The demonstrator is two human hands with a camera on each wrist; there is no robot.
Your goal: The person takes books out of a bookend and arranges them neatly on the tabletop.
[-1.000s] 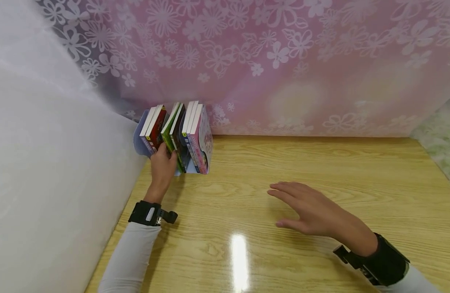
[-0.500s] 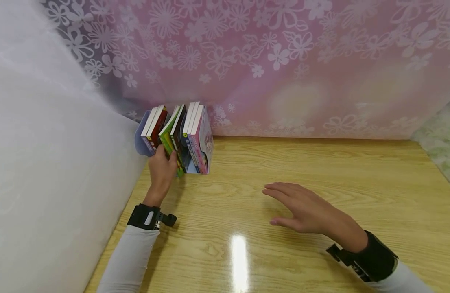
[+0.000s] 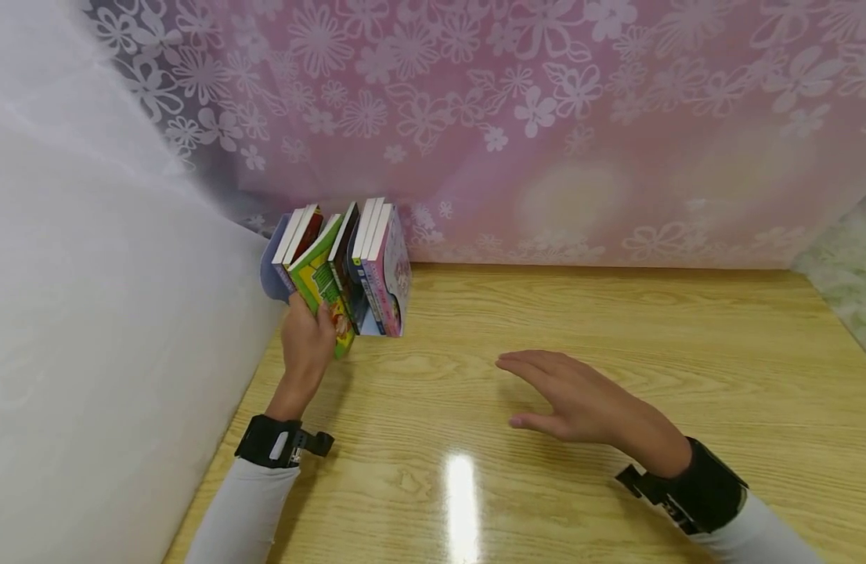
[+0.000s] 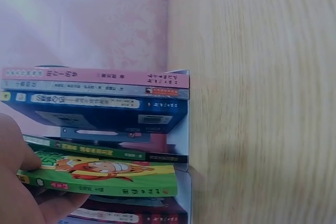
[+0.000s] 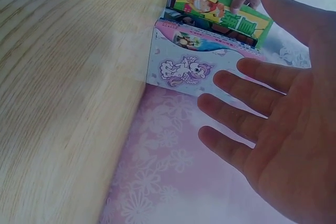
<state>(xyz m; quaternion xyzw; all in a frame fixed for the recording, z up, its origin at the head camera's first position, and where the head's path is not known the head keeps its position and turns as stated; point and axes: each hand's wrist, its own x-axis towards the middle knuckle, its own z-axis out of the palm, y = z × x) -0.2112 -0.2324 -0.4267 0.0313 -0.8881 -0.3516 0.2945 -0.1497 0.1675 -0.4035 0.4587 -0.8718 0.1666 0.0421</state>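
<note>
My left hand grips a green book with a cartoon cover, thumb on one face and fingers on the other. The book is partly drawn out of a row of upright books and tilts toward me. In the left wrist view its green spine juts past the fingers. A dark book stands right beside it. The row sits in a pale bookend rack, whose end panel carries a unicorn picture. Over the table, my right hand hovers with fingers extended, holding nothing.
Pink and white books fill the right end of the rack, and a red book stands at its left. A white wall runs close along the left. Behind the wood-grain table hangs a pink floral sheet.
The green book has come forward out of the row, tipping toward me in my left hand. My right hand has drifted slightly to the left.
</note>
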